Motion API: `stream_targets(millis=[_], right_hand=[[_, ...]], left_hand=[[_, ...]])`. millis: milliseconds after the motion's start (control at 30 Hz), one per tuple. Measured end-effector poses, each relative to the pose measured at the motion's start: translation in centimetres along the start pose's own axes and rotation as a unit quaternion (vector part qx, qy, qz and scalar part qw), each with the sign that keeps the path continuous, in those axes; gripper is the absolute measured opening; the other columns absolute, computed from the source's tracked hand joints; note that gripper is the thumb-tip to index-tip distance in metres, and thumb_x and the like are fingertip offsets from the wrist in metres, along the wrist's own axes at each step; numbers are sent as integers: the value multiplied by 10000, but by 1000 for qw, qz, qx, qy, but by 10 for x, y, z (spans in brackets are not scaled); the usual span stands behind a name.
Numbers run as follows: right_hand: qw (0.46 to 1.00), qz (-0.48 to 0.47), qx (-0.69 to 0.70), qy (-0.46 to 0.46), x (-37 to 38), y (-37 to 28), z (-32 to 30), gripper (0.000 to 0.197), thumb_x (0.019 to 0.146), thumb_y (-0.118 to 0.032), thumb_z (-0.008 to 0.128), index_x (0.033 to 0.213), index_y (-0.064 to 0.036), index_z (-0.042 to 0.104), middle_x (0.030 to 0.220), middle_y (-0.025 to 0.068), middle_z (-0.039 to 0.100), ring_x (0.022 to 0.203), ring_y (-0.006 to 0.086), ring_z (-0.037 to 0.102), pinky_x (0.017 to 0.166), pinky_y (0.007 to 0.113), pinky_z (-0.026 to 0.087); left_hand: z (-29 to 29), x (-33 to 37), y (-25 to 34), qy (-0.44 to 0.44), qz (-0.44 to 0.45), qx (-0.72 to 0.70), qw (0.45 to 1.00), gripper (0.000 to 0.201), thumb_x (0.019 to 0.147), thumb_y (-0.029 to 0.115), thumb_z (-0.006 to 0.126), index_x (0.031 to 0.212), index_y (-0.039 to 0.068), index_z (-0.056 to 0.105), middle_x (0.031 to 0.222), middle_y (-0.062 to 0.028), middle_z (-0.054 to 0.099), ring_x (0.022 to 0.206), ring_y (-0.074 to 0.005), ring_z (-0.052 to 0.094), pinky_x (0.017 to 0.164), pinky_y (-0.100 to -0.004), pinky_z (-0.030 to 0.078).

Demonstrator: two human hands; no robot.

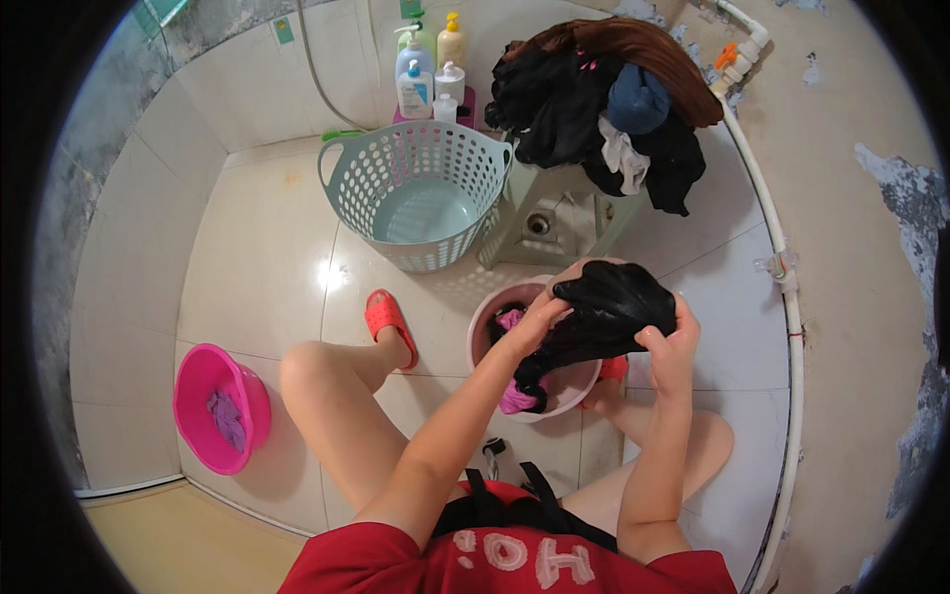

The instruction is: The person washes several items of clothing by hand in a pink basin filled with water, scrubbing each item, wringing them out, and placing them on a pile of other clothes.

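so, the black cloth point(618, 307): spread between the two hands above the right side of the pale pink basin point(574, 388), its lower end seeming to trail inside; held over the basin, probably, so that drips fall back in.
left hand point(539, 319): closed on the cloth's left edge, well apart from the other hand.
right hand point(675, 348): clamped on the opposite edge, thumb in front, fingers mostly hidden behind; the wide hold likely keeps the fabric open.
pale pink basin: on the floor between the knees, presumably for easy reach; a purple-pink cloth point(515, 398) lies in it.
bright pink tub point(188, 416): on the floor beyond the left knee, a lavender cloth point(227, 420) inside, perhaps to keep it separate.
laundry pile point(554, 111): heaped on a pale green stool point(502, 238), likely to stay off the damp floor.
laundry basket point(416, 259): pierced all round, beside the stool; the holes would let water out.
bottles point(416, 91): grouped by the far wall, mostly pump-topped.
floor point(267, 238): pale glossy tiles, reflecting light.
room: tiled lower wall on the left, flaking paint point(915, 198) on the right, a white pipe point(767, 208) running along it.
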State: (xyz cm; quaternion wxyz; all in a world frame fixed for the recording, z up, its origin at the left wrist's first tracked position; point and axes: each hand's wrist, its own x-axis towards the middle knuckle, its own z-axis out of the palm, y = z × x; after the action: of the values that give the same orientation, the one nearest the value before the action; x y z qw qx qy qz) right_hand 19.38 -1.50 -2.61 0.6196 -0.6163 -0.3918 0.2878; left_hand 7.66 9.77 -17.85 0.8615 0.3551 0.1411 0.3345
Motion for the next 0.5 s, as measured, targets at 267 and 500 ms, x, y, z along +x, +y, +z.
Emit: stream_targets(millis=[267, 500], right_hand=[[989, -120, -45, 80, 21, -34, -11, 284, 656, 79, 513, 931, 18, 548, 846, 16, 543, 797, 94, 495, 732, 226, 420], [943, 17, -264, 203, 17, 126, -9, 262, 656, 30, 584, 914, 7, 626, 828, 140, 642, 723, 224, 618, 675, 302, 479]], left_hand=[[83, -6, 106, 14, 36, 80, 996, 263, 889, 165, 538, 1121, 43, 535, 1032, -29, 599, 949, -139, 560, 823, -295, 452], [56, 1, 90, 35, 189, 479, 857, 243, 744, 91, 624, 983, 134, 617, 858, -83, 631, 765, -211, 626, 683, -291, 477]])
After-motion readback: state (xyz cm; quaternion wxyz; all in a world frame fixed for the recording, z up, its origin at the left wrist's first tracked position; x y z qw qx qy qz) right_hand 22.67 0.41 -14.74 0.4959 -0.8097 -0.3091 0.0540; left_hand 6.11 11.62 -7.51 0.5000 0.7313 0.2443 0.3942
